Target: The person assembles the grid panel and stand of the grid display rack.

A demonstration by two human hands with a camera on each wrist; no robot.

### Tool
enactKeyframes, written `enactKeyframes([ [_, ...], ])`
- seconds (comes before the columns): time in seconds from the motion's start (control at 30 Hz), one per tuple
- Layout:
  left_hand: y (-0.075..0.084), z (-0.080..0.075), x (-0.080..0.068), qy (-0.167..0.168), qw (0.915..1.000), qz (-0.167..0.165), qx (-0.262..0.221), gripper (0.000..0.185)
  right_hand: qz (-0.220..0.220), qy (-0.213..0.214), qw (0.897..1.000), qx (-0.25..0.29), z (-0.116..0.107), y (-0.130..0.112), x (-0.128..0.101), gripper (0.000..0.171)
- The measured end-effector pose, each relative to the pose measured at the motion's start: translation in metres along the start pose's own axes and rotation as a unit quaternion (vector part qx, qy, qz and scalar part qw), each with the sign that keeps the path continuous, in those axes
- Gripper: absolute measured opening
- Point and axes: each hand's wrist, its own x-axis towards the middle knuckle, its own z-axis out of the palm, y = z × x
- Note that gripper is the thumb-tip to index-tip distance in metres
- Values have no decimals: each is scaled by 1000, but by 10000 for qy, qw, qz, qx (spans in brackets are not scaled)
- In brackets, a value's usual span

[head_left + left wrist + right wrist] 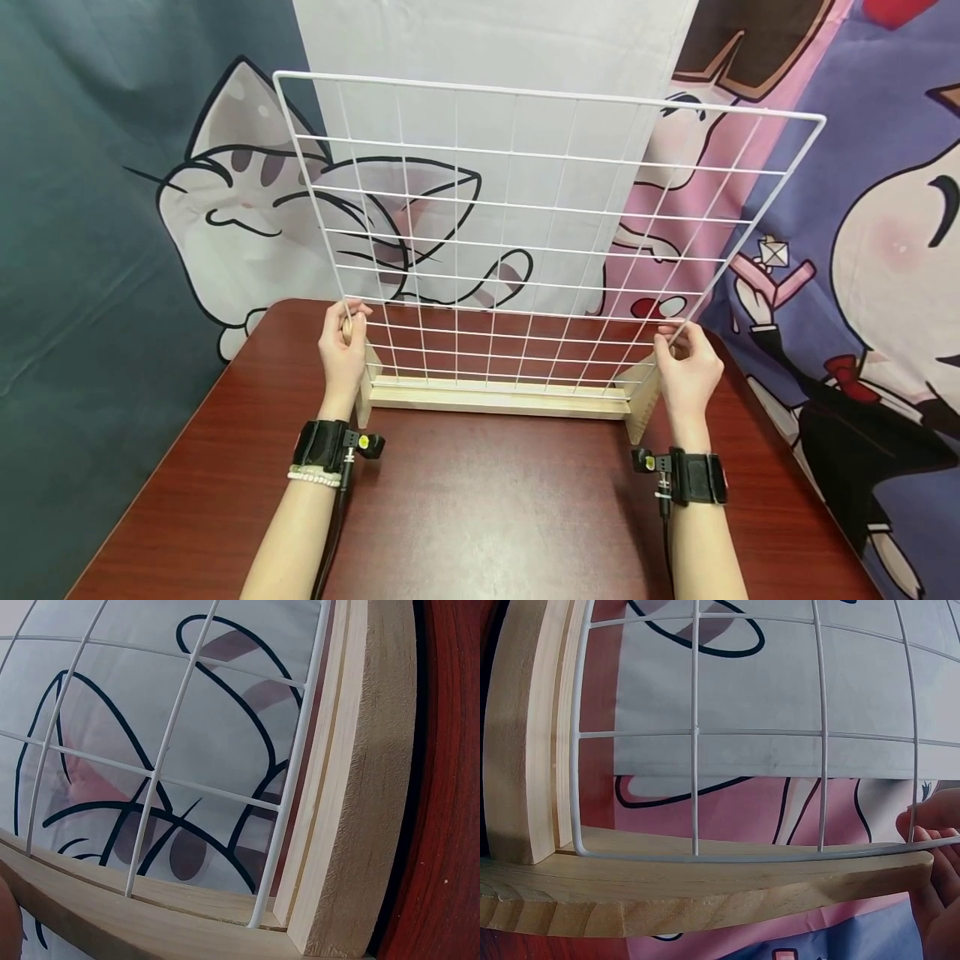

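A white wire grid panel stands tilted back in a pale wooden stand, which has a grooved base bar and two side pieces. My left hand grips the panel's left edge at the top of the left side piece; only a sliver of that hand shows in the left wrist view. On the right, my right hand pinches the panel's edge wire between thumb and fingers, near the end of the right side piece. In both wrist views, the panel's lower corners lie close to the grooved base bar.
The stand rests on a reddish-brown table. Behind it hangs a cloth backdrop with cartoon figures. Each wrist wears a black strap with a small camera and a cable, and the left wrist also has a beaded bracelet.
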Motion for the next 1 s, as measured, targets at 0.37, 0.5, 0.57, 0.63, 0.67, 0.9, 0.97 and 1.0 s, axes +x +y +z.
enactKeyframes([
  [0.37, 1, 0, 0, 2, 10000, 45, 32, 23, 5, -1, 10000, -78, 1, 0, 0, 16],
  [0.5, 1, 0, -1, -7, 10000, 49, 31, 23, -16, 4, 10000, -92, 0, -1, 0, 16],
  [0.57, 1, 0, -1, -12, 10000, 63, 37, 23, -23, 15, 9999, -117, 0, -1, 0, 16],
  [0.63, 1, 0, -1, -13, 10000, 74, 40, 23, -14, 21, 9999, -141, 0, -1, 0, 16],
  [0.67, 1, 0, -1, -14, 10000, 84, 41, 23, -12, 26, 9999, -138, 0, -1, 0, 17],
  [0.9, 0, 0, -1, -9, 9999, 144, 94, 22, -22, 21, 10000, -90, -1, -4, -1, 18],
  [0.97, 0, 0, -1, -7, 9998, 158, 114, 22, -35, 26, 10000, -79, -1, -5, -2, 18],
  [1.0, 0, 0, -1, -12, 9998, 152, 103, 22, -42, 30, 10000, -72, -1, -5, -2, 19],
])
